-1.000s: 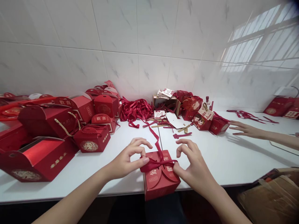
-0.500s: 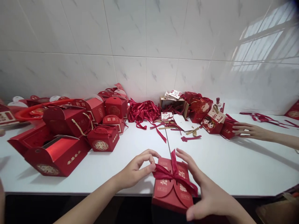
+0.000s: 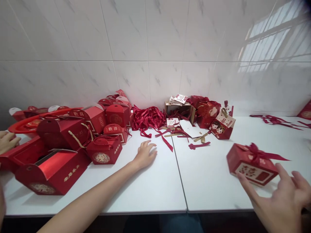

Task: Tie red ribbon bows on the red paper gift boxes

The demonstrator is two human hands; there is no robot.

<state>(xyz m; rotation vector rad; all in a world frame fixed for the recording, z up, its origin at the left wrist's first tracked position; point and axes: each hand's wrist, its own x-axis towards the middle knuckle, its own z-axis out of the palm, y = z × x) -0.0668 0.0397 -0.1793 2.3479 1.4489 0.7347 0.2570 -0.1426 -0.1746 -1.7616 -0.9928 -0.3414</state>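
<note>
a: ribbon-tied box (image 3: 252, 162) sits on the right half of the white table (image 3: 209, 181), bow up, tilted slightly, just ahead of the right hand (image 3: 283, 199).

b: is the hand gripping it?

a: no. the fingers are spread and loose; one fingertip looks to touch the box's near lower edge, but i cannot tell for sure. nothing is clamped. the two hands are well apart.

b: and the left hand (image 3: 145, 155)?

a: flat on the table, palm down, fingers splayed, empty. it lies near the loose ribbon strip (image 3: 167, 142) that trails from the ribbon pile (image 3: 147, 118) by the wall, just short of touching it.

b: so what makes this step go well?

a: my guess: let the box stand square on its base, and move it by the cardboard sides, never by the bow, since a pull on the tails could loosen the knot. keep it clear of the table's edge.

b: and on the left side?

a: take one strip by its end, so it slides free without dragging the tangle along. the small handled box (image 3: 104, 149) sits close to that wrist, so the arm should stay low to avoid knocking it.

b: anyone else about?

a: another person's hand (image 3: 8, 141) shows at the far left edge, by the large red boxes (image 3: 52, 165).
</note>
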